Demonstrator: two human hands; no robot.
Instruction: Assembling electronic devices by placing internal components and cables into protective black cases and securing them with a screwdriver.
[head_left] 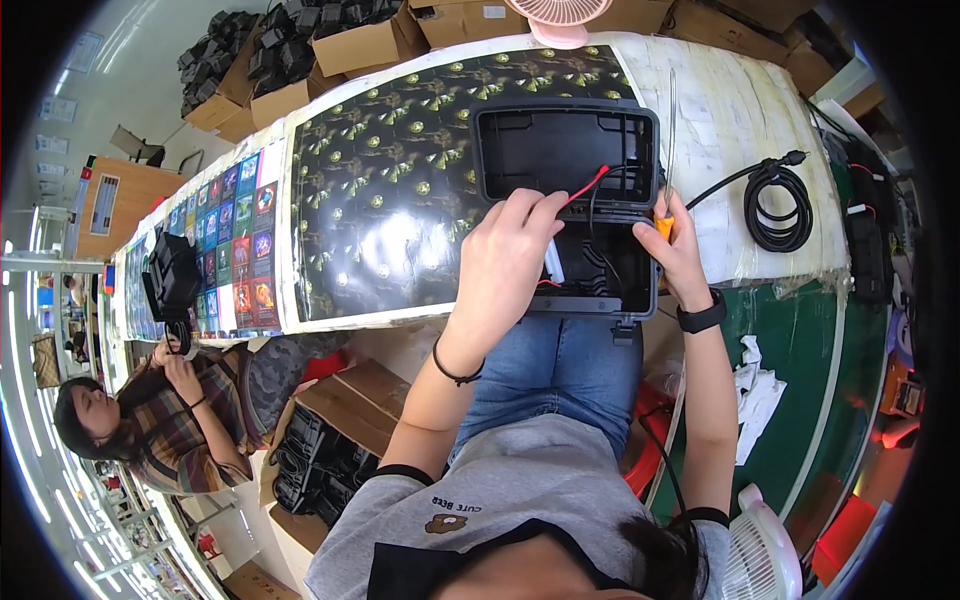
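Note:
An open black plastic case (565, 150) lies on the table edge in front of me, its lid folded back on the far side. My left hand (512, 250) reaches over the case's left side, fingers pinched on a red wire (590, 185) that runs toward the lid. A white piece (553, 262) shows beside those fingers, inside the lower half. Thin black wires (594, 225) cross the case. At its right rim my right hand (682, 250) is closed on a tool with an orange handle (663, 226); a long thin metal shaft seems to point away from me.
A coiled black power cable (778, 208) lies to the right. Dark patterned sheets (390, 200) and colourful cards (228, 230) cover the table's left. A pink fan (560, 20) stands at the back. At left a co-worker (190, 410) handles another black device (172, 275). Boxes (370, 40) line the far side.

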